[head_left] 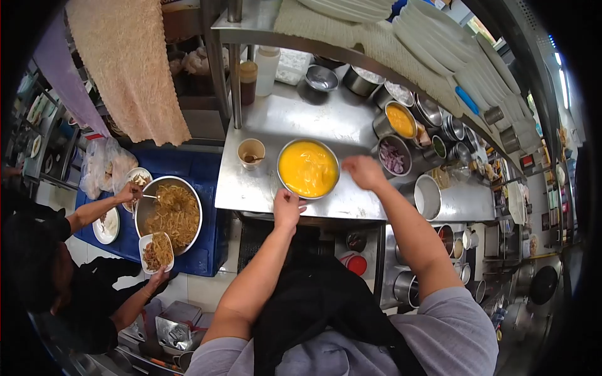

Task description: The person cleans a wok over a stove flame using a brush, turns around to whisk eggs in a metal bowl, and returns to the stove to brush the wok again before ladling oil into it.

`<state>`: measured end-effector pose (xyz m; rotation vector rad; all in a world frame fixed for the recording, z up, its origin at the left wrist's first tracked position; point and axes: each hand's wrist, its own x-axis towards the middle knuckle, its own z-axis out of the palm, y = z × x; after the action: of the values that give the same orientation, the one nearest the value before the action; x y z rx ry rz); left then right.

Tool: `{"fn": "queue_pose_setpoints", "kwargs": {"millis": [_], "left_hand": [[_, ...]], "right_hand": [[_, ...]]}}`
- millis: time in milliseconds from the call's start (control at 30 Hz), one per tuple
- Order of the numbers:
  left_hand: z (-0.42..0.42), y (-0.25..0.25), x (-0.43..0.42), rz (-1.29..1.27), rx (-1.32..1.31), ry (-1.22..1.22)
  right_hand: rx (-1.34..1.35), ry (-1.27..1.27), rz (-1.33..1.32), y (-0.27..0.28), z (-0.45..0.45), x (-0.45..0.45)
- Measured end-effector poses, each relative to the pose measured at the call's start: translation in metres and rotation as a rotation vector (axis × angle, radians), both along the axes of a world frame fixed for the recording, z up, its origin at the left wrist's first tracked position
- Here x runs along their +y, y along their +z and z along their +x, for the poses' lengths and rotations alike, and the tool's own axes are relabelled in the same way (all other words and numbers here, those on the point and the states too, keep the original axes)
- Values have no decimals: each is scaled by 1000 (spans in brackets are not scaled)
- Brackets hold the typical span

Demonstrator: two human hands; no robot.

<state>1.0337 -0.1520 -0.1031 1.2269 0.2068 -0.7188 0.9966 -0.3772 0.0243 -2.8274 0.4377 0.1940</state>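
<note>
A round metal bowl (337, 164) full of yellow beaten egg (307, 168) stands on the steel counter. At its lower left edge, my left hand (287, 210) is closed on the rim. My right hand (364, 172) is just right of the bowl, apart from it, with its fingers curled together; whether anything is in them is hidden. Left of the bowl is a small cup (251, 153) with brown contents. Beyond my right hand sit a container of chopped purple onion (393, 156) and a metal pot of yellow egg (400, 120).
At left, a co-worker's hands (128, 193) hold a utensil and a white dish over a large bowl of noodles (199, 216). A shelf (351, 47) with stacked white plates (433, 39) overhangs the counter's back. An empty-looking metal pot (427, 196) stands at right.
</note>
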Motion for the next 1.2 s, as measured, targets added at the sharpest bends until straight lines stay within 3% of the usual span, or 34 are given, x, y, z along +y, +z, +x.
{"fn": "queue_pose_setpoints", "kwargs": {"millis": [133, 200, 267, 333, 400, 533, 567, 700, 800, 933, 1000, 1100, 1200], "left_hand": [[14, 3, 5, 28, -9, 56], [16, 4, 8, 24, 11, 75], [11, 9, 14, 23, 47, 64], [0, 15, 12, -2, 86, 31], [-7, 17, 7, -19, 107, -3], [-2, 7, 2, -20, 57, -5], [2, 6, 2, -18, 55, -8], [22, 9, 6, -19, 60, 6], [33, 8, 14, 35, 56, -3], [39, 7, 16, 51, 38, -29], [42, 6, 14, 53, 24, -39], [45, 6, 15, 75, 4, -8], [46, 8, 19, 39, 8, 25]], "right_hand": [[282, 119, -240, -14, -10, 28], [250, 147, -154, 2, -4, 21], [-30, -76, -24, 12, 3, 8], [-45, -178, -77, -8, 0, 18], [227, 78, -152, -24, -9, 35], [241, 207, -81, -11, -4, 7], [323, 138, -121, -1, 6, -2], [173, 43, -301, -17, 36, 19], [206, 197, -183, -22, 29, 33], [318, 143, -147, -6, 41, 5], [204, 117, -279, -18, 41, 23], [158, 203, -199, -29, 28, 26], [-13, 165, -164, 3, 31, 14]]}}
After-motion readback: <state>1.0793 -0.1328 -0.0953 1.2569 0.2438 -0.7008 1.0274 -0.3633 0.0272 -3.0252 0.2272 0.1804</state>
